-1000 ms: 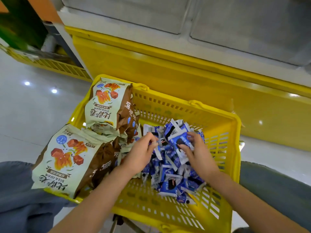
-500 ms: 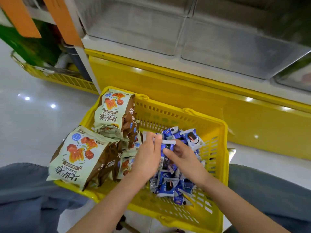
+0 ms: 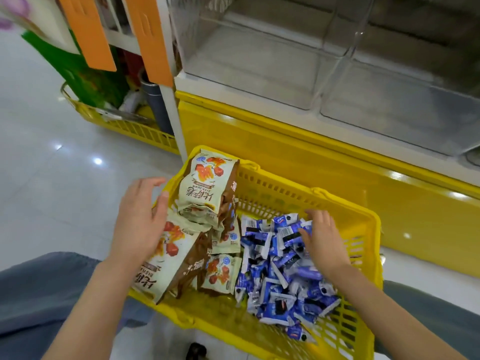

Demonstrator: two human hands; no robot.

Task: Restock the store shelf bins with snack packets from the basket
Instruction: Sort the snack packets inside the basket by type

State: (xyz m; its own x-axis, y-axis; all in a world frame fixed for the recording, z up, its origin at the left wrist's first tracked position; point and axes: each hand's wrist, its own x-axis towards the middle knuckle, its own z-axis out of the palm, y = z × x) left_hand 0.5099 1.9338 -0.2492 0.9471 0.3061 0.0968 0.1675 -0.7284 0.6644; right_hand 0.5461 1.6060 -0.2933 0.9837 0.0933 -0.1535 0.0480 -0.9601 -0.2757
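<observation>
Yellow basket sat below clear shelf bins; left hand spread over a large cream packet, right hand splayed on the blue packet heap, likely sorting stock, neither gripping

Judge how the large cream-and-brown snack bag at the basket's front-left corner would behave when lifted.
Probably light for its size: the snack bag looks puffed with air. Likely floppy, since its film is creased and crumpled. It might slip or tip outward, as its glossy lower end lies over the basket rim.
</observation>
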